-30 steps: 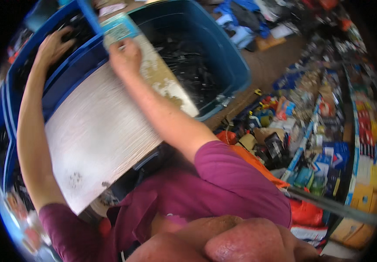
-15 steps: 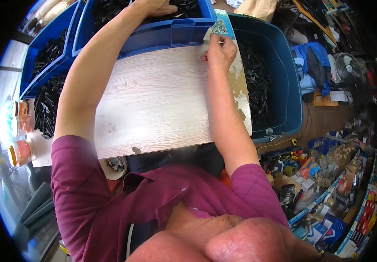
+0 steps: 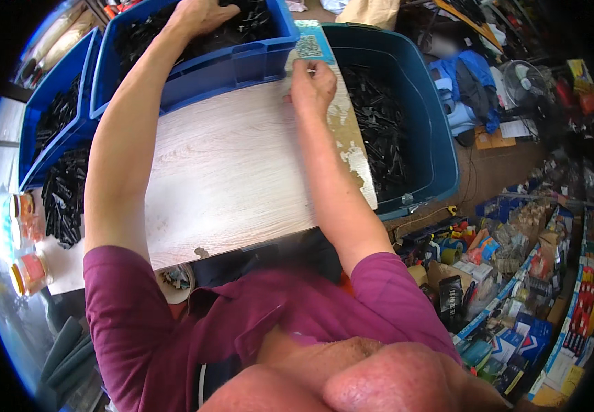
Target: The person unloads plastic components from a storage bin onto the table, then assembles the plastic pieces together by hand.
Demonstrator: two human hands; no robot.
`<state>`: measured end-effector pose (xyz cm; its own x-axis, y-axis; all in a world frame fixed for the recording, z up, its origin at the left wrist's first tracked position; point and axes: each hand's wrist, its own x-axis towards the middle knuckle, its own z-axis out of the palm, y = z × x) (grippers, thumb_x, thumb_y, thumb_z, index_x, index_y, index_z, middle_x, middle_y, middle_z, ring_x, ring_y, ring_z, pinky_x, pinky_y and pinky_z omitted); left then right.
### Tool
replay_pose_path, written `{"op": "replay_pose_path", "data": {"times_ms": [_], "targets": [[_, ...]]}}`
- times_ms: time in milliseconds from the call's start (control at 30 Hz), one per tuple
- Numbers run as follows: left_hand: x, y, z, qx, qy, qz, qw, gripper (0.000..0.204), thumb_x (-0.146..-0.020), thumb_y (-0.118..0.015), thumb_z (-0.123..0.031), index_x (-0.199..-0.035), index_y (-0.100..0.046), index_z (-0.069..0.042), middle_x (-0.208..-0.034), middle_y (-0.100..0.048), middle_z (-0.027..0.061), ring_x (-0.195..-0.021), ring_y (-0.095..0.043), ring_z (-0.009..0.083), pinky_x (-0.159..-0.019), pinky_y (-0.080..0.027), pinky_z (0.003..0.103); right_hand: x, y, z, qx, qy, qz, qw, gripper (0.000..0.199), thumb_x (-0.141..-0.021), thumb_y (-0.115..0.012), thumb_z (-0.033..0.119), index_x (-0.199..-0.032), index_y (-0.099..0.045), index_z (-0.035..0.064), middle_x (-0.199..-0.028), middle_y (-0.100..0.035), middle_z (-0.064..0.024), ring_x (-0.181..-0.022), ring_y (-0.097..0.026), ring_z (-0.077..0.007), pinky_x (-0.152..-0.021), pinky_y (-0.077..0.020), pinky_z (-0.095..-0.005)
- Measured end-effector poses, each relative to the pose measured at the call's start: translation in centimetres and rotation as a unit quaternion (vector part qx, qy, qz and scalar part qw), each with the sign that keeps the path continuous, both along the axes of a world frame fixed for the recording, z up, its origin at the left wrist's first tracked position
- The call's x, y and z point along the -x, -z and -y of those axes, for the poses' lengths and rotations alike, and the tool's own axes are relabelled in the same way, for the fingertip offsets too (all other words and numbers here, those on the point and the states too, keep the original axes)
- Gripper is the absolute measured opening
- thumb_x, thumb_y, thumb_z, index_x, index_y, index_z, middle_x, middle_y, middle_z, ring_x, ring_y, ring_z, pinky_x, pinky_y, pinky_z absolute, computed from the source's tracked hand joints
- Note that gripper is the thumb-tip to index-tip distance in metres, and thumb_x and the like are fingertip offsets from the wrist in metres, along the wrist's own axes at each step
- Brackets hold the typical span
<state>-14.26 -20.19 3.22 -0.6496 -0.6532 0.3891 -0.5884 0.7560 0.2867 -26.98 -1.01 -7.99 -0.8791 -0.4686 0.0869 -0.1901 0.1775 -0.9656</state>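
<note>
Your left hand (image 3: pixel 197 17), seemingly mid-reach in the large upper-left blue bin (image 3: pixel 228 72).
Thumb out, hold unclear; taking black pieces (image 3: pixel 255 24) needs closing. Right hand (image 3: pixel 312 88) curled, contents hidden.

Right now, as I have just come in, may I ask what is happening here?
A person is at a wood-grain table. The left hand reaches into a blue bin of black pieces. The right hand is half-curled over the table's right side; whether it holds anything is unclear. A teal tub with similar pieces stands alongside.
</note>
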Motion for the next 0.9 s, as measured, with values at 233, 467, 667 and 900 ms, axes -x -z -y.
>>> {"op": "replay_pose_path", "data": {"times_ms": [233,467,667,900], "targets": [[-1.0,-0.6,0.3,-0.046,-0.013,-0.054,0.997,0.045,-0.078,-0.066,-0.028,-0.112,-0.070,0.001,-0.101,-0.071,0.0261,-0.096,-0.071,0.0349,-0.087,-0.054,0.040,0.4,0.6,0.0,0.003,0.007,-0.005,1.000,0.028,-0.079,-0.063,0.026,-0.080,-0.068,-0.0010,-0.082,-0.069,-0.0241,-0.082,-0.066,-0.0424,-0.078,-0.0500,-0.0487],[-1.5,-2.0,-1.6,-0.031,-0.011,-0.206,0.978,0.043,-0.078,-0.066,-0.024,-0.109,-0.068,0.007,-0.092,-0.065,0.0197,-0.097,-0.062,0.0293,-0.095,-0.046,0.037,0.6,0.5,-0.3,-0.009,0.004,0.003,1.000,0.027,-0.080,-0.062,0.026,-0.082,-0.068,0.0001,-0.077,-0.069,-0.0231,-0.077,-0.067,-0.0413,-0.074,-0.0502,-0.0485],[-4.3,-1.0,-2.1,-0.143,0.008,-0.289,0.946,0.034,-0.082,-0.068,-0.020,-0.107,-0.067,0.002,-0.088,-0.066,0.0111,-0.082,-0.062,0.0198,-0.078,-0.049,0.030,0.3,0.3,0.0,-0.009,0.002,0.006,1.000,0.027,-0.081,-0.063,0.027,-0.084,-0.070,0.0006,-0.077,-0.069,-0.0221,-0.078,-0.067,-0.0403,-0.075,-0.0505,-0.0481],[-6.6,-0.6,-7.1,-0.117,-0.007,-0.367,0.923,0.037,-0.089,-0.070,-0.030,-0.118,-0.071,-0.006,-0.087,-0.070,0.0038,-0.080,-0.061,0.0082,-0.075,-0.049,0.023,0.2,0.2,0.0,-0.011,-0.004,0.013,1.000,0.027,-0.081,-0.064,0.027,-0.084,-0.070,0.0007,-0.076,-0.069,-0.0209,-0.076,-0.067,-0.0384,-0.073,-0.0504,-0.0473]]}}
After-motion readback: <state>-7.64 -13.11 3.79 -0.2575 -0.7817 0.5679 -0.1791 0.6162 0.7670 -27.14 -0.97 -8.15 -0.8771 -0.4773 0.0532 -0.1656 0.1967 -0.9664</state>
